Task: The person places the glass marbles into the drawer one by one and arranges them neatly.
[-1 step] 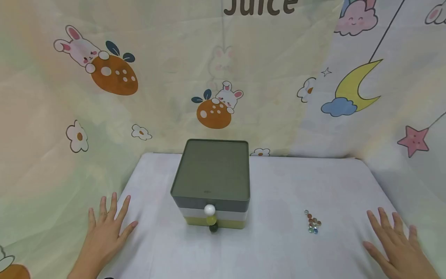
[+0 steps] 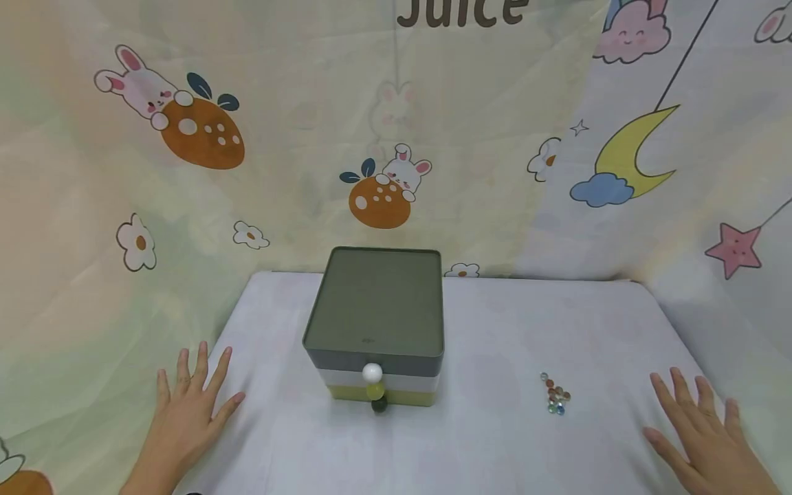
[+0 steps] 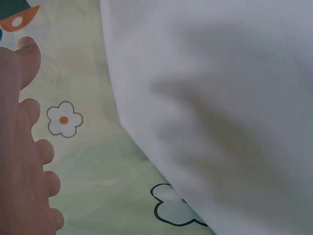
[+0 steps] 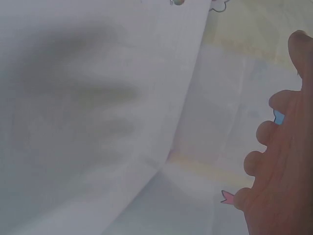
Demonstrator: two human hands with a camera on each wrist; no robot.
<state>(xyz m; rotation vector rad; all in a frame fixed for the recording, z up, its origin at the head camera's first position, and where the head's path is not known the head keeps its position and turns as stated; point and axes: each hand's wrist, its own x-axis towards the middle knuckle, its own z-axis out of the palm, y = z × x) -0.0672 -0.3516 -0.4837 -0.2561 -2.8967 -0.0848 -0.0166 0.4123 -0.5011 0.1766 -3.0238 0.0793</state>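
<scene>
left hand (image 2: 188, 414) and right hand (image 2: 710, 440) spread, holding nothing. green-topped box (image 2: 379, 302) between them on surface (image 2: 489, 447), knobs (image 2: 372, 373) on near side, presumably for reach; small shiny beads (image 2: 559, 390) loose, nearer right hand.

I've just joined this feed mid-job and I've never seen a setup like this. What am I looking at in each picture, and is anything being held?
There is no machine here: you see a person's bare left hand and right hand. The wide picture comes from a camera worn on the head, looking forward and down. The other two come from wrist cameras, each showing its own hand at the picture's edge, with a hand-shaped shadow on the white table.

On the table stands a box with a dark green top and three round knobs at its front. Between it and the right hand lies a small cluster of shiny pieces. Both hands are spread open and hold nothing.
</scene>
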